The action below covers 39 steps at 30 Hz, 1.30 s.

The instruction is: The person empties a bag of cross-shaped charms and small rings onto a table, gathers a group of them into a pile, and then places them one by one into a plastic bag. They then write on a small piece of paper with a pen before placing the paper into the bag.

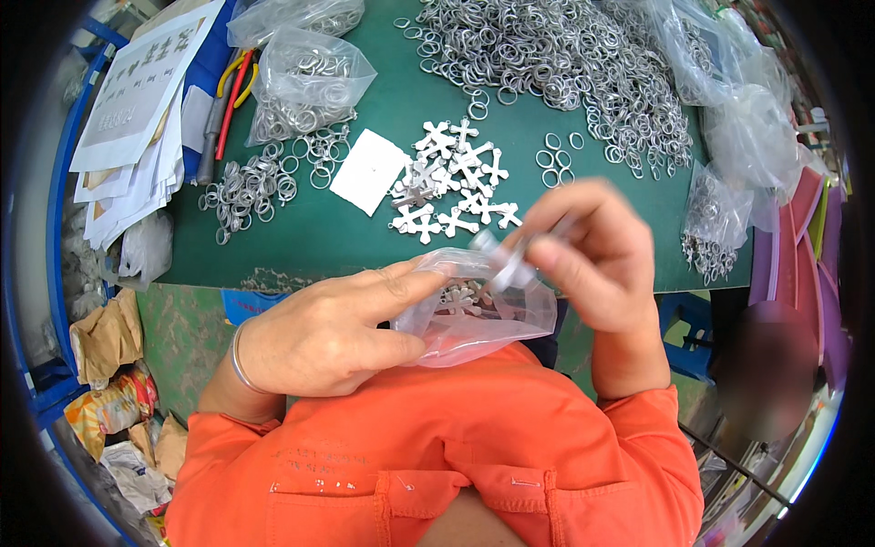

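Observation:
My left hand [333, 333] is closed on the rim of a clear plastic bag [497, 342] at the table's near edge. Several silver metal crosses [460, 299] show through its side. Over the bag's mouth, my right hand [597, 260] pinches a silver cross pendant [512, 266], smeared by motion. Just beyond the bag, a loose pile of silver crosses [469, 169] lies on the green tabletop [314, 228]. A white square of paper [370, 173] rests left of that pile.
A big heap of metal split rings [547, 55] covers the far right. Smaller ring clusters [255, 187] and a filled plastic bag [310, 77] sit at left, beside pliers [239, 77] and papers [137, 100]. Another bag [715, 219] hangs by the right edge. A person [770, 374] is at right.

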Motion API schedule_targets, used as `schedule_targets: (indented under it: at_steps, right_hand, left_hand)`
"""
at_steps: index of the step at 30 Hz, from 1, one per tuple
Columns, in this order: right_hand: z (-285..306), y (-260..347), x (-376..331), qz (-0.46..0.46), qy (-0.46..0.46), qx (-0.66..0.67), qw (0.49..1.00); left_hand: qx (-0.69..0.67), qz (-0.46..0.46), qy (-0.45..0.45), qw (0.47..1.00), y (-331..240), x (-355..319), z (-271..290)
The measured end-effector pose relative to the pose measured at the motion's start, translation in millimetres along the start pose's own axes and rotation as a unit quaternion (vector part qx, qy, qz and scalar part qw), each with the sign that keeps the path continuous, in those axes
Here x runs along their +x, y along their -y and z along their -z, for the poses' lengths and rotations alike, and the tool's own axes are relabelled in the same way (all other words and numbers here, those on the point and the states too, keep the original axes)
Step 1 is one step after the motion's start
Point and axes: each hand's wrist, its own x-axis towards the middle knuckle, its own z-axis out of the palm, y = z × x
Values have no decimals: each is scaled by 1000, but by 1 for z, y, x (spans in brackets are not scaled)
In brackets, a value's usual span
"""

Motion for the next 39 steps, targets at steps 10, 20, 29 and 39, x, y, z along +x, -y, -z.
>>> schedule_targets:
  at_steps: [10, 20, 29, 39]
  right_hand:
    - [-2, -70, 38, -42, -84, -439, 894]
    - [-15, -61, 47, -34, -67, -291, 954]
    - [-14, -60, 54, -123, 6, -322, 939]
    - [-8, -51, 52, -17, 66, -393, 917]
  left_hand:
    - [-2, -5, 26, 1000, 0, -1, 3]
    - [-10, -29, 10, 999, 5, -3, 0]
    - [-13, -24, 5, 1000, 5, -4, -1]
    - [-6, -34, -4, 999, 5, -2, -1]
